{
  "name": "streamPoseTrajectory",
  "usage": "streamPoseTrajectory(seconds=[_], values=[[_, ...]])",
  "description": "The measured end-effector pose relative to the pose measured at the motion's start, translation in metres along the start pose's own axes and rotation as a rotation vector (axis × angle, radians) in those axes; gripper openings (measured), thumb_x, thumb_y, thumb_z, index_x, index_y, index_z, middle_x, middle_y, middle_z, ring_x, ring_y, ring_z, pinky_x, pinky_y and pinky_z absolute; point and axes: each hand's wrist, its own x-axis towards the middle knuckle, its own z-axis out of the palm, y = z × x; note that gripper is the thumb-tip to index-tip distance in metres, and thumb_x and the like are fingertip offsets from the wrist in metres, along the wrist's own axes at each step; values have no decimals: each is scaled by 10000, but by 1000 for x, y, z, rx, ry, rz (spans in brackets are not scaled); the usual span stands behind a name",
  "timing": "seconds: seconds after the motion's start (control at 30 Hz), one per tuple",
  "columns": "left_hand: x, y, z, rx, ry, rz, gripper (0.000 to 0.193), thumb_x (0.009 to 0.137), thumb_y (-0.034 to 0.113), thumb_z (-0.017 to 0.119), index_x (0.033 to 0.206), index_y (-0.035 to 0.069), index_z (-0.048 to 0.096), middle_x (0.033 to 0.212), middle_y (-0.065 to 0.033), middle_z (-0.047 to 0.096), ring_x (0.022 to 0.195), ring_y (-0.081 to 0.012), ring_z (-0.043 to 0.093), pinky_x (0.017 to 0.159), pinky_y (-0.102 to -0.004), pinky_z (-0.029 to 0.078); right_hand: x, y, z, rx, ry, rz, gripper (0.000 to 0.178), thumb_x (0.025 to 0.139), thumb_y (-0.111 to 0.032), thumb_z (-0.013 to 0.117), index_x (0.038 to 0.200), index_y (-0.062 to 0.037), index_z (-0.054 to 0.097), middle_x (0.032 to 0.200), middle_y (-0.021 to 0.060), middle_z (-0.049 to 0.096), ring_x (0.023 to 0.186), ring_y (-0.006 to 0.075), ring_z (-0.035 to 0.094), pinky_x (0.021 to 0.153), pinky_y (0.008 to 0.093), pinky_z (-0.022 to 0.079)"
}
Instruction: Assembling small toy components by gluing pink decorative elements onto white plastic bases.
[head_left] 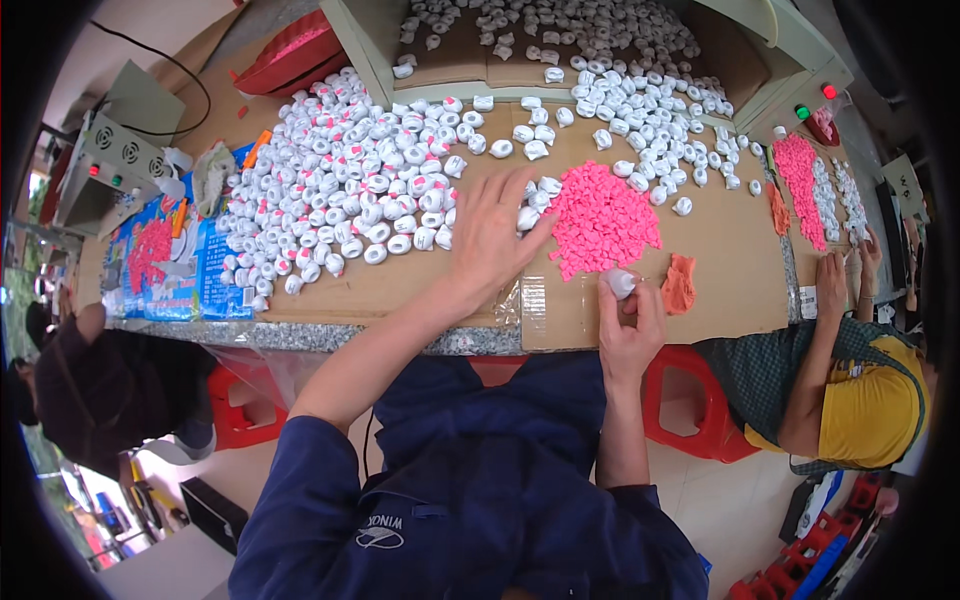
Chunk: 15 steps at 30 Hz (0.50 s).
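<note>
My left hand [492, 240] is over the cardboard, fingers stretched out and apart. Its fingertips reach a few small white ring-shaped pieces [548, 186] beside a heap of small pink pieces [605, 220]. In front of that heap, my right hand [632, 330] pinches a small whitish rounded piece [620, 284] between thumb and fingers; its exact kind cannot be made out. Just right of this hand lies a crumpled orange cloth or glove [679, 284]. A large pile of white pieces with pink bits [350, 180] spreads to the left of my left hand.
More white pieces [640, 110] spill from a grey box-like machine [800, 60] at the back. A red container [295, 55] stands at the back left. Co-workers sit on both sides, one in a yellow sleeve [875, 410]. Red stools [690, 405] stand below the granite table edge [430, 340].
</note>
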Motion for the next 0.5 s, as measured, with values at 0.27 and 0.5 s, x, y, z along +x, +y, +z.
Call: streamPoseTrajectory(seconds=[0.27, 0.5], values=[[-24, -1, -9, 99, -97, 89, 576, 747, 328, 671, 1194, 22, 477, 1230, -177, 449, 1140, -336, 420, 944, -400, 332, 1, 1, 2, 10, -13, 16, 201, 709, -12, 694, 885, 2, 598, 715, 18, 503, 589, 109, 381, 527, 234, 340], [-13, -20, -22, -254, -83, -24, 557, 816, 294, 606, 1246, 2, 406, 1259, -204, 413, 1169, -350, 400, 971, -383, 321, 3, 1, 2, -12, -23, 18, 201, 705, -10, 695, 883, 4, 601, 795, 36, 577, 605, 107, 408, 544, 232, 360]])
